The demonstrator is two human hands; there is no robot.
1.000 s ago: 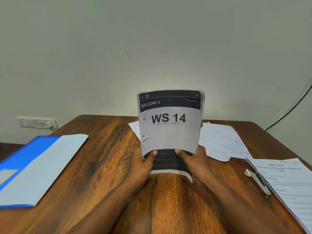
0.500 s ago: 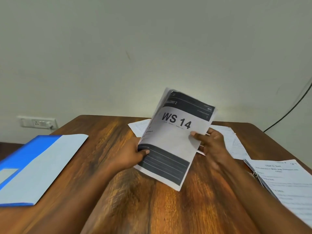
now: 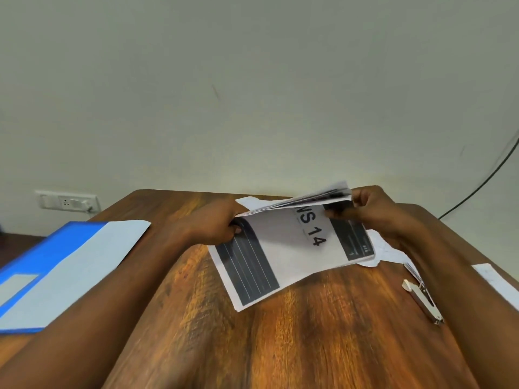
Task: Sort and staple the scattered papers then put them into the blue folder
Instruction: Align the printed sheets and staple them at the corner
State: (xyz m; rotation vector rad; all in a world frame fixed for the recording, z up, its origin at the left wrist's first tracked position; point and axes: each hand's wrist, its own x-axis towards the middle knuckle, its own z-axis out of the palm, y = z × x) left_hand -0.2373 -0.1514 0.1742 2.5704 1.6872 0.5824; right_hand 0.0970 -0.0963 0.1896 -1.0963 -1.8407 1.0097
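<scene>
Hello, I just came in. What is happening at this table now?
A person is sorting papers at a wooden table. Both hands hold one stack of sheets with "WS 14" printed on top: the left hand grips its left end, the right hand pinches its right end, where the sheets fan apart. A stapler lies untouched on the right, more loose papers lie behind the stack, and the blue folder waits on the left.

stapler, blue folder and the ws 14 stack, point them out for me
stapler (image 3: 423,301), head view, middle of its metal body
blue folder (image 3: 49,255), head view, blue cover strip
WS 14 stack (image 3: 283,248), head view, white middle of the top sheet
</scene>
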